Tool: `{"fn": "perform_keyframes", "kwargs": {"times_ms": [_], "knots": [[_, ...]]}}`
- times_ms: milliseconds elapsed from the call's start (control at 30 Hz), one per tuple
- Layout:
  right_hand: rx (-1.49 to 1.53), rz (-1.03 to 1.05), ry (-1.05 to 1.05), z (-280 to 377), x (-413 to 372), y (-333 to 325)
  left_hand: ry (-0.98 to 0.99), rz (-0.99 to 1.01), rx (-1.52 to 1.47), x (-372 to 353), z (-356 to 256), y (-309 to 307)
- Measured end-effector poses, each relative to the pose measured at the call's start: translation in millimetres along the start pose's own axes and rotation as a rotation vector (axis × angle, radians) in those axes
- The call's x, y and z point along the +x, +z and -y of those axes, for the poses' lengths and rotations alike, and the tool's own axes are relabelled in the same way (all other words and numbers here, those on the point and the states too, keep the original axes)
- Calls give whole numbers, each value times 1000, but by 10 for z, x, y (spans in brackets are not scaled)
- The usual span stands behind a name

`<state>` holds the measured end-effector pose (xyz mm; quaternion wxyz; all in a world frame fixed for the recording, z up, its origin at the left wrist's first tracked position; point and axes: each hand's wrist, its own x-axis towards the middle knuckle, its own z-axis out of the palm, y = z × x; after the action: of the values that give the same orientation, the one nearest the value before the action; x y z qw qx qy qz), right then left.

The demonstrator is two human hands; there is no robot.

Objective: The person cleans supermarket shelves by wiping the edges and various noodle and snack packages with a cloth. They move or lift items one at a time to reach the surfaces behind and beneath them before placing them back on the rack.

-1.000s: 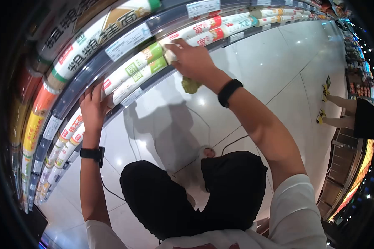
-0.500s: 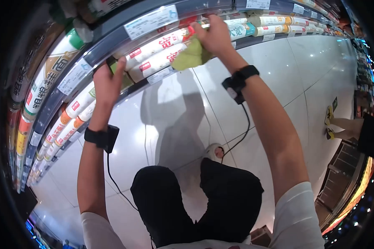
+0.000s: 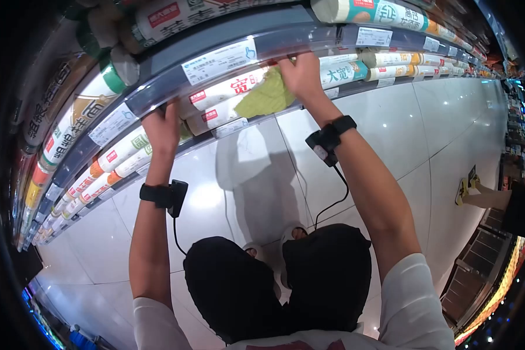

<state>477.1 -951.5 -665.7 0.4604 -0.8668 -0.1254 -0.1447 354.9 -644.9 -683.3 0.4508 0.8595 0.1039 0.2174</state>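
My right hand [image 3: 300, 74] is at the lower shelf with its fingers closed round the upper part of a yellow-green cloth [image 3: 265, 96]. The cloth hangs over white noodle packs with red print [image 3: 224, 87]. Further left, my left hand [image 3: 162, 129] reaches in under the upper shelf edge, beside the left ends of those packs. Its fingertips are hidden by the shelf edge, so what it holds, if anything, does not show.
A shelf edge with price labels [image 3: 219, 61] runs just above both hands. More packs [image 3: 385, 13] lie on the upper shelf. Tiled floor [image 3: 367, 140] spreads below. At the right, another person's legs [image 3: 485, 197] are visible.
The view has shifted, showing more of the upper shelf. My left hand has reached further in under the shelf edge. My right hand still has the cloth, which hangs more spread out.
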Motion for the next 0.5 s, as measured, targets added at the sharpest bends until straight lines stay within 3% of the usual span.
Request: {"fn": "perform_keyframes", "kwargs": {"times_ms": [100, 167, 367, 433, 500], "knots": [[34, 52, 42, 145, -31, -124, 26, -31, -75, 0, -110, -26], [49, 23, 65, 63, -75, -65, 152, -8, 74, -29, -87, -33], [75, -28, 24, 161, -84, -128, 187, -21, 258, -16, -350, -75], [-273, 256, 174, 431, -98, -362, 117, 151, 266, -42, -578, -161], [-445, 298, 127, 697, -154, -644, 43, 230, 292, -238, -929, -304]]}}
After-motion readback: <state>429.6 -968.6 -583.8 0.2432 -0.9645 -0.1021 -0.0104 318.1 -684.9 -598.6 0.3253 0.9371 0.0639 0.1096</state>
